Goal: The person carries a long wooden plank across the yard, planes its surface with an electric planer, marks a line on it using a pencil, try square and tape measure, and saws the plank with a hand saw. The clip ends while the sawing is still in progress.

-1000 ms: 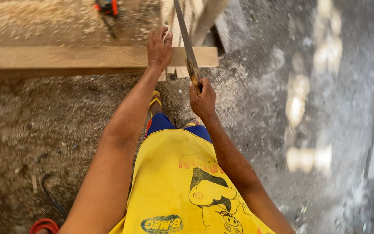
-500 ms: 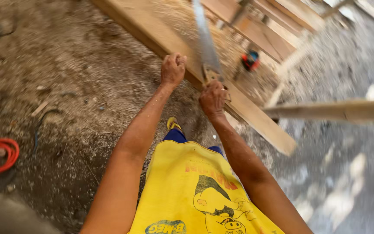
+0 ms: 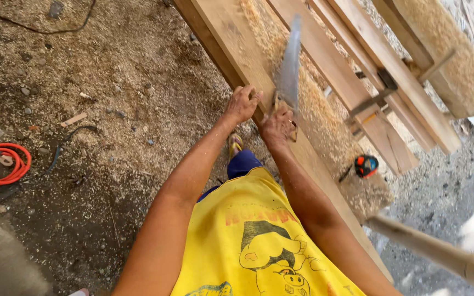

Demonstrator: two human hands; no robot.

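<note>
Saw [image 3: 290, 66] stands on plank [image 3: 223, 33]; more planks [image 3: 352, 71] lie right; coiled hose [image 3: 5, 163] lies far left on the floor [image 3: 111, 109].

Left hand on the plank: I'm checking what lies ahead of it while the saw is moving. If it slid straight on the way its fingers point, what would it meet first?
The left hand points up across the plank toward the saw blade, held by the right hand. It would probably meet the blade first, though depth is unclear.

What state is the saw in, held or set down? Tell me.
Held. The right hand grips the handsaw by its handle, blade raised over the plank.
</note>
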